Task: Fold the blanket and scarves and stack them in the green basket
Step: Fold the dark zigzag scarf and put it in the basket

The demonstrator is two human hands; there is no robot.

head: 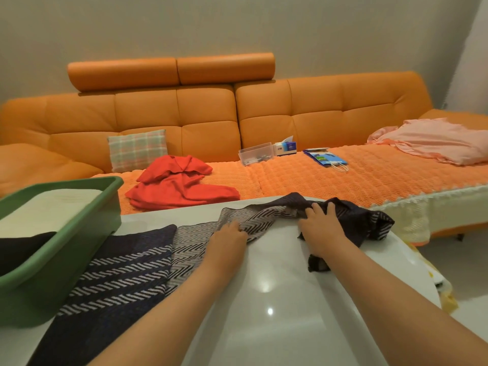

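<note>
A long navy and grey zigzag scarf (126,265) lies spread across the glossy white table (269,286), its far end bunched at the right. My left hand (228,235) pinches the scarf's grey middle edge. My right hand (320,224) grips the bunched dark end. The green basket (87,233) stands at the left on the table, holding a folded cream blanket (50,207) and a dark folded cloth (18,249). A red scarf (177,186) lies crumpled on the sofa behind the table.
The orange sofa (303,114) runs along the back wall with a plaid cushion (137,149), a clear plastic box (254,153), a tissue box (286,147), a blue paper bag (326,157) and a pink pillow (438,141). The table's right edge drops to the tiled floor.
</note>
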